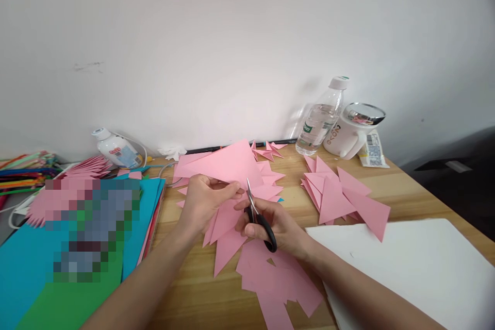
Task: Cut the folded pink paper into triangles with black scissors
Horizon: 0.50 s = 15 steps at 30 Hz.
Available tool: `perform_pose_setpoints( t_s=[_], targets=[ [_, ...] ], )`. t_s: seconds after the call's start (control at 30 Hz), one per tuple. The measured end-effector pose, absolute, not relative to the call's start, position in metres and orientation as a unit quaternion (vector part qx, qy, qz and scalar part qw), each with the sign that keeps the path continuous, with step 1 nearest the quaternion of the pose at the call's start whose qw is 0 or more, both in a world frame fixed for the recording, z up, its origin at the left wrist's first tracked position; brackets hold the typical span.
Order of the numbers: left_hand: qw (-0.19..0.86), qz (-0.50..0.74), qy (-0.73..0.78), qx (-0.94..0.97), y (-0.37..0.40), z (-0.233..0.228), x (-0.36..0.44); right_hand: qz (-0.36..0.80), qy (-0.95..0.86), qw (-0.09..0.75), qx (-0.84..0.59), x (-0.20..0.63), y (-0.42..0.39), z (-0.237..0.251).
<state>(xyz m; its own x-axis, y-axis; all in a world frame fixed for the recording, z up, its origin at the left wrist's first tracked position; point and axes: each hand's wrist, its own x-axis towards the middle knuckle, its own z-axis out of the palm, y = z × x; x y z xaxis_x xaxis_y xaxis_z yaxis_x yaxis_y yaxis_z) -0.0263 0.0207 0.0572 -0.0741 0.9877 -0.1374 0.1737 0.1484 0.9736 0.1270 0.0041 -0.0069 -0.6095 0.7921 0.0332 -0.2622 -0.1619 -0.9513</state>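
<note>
A sheet of pink paper (232, 161) is pinched along its near edge between the thumb and fingers of my left hand (204, 198). My right hand (273, 224) has its fingers through the black handles of a pair of scissors (266, 232). The scissors' metal blades point up and away, close to the paper's near right edge; whether they touch it I cannot tell. Beneath both hands lie pink paper triangles (224, 258) on the wooden table (180, 289). Nearer to me are pink offcuts (278, 278) with notched edges.
More pink triangles (334, 198) lie at the right, partly over a white board (406, 268). A water bottle (319, 121) and a lidded white mug (350, 134) stand by the wall. Blue and green sheets (23, 263), a white bottle (118, 149) and colourful strips (29, 170) are at the left.
</note>
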Motion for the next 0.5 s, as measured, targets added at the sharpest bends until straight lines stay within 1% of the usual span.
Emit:
perform_pose_setpoints(
  t_s=[0.13,0.5],
  targets=[
    [0.497,0.457,0.565,0.474,0.0187,0.0569,-0.0239,0.717,-0.539,0.368,-0.245,0.1275,0.0037,-0.0056],
    [0.492,0.483,0.571,0.445,0.0158,0.0629,-0.0194,0.710,-0.556,0.347,-0.258,0.1301,0.0023,-0.0014]
  ],
)
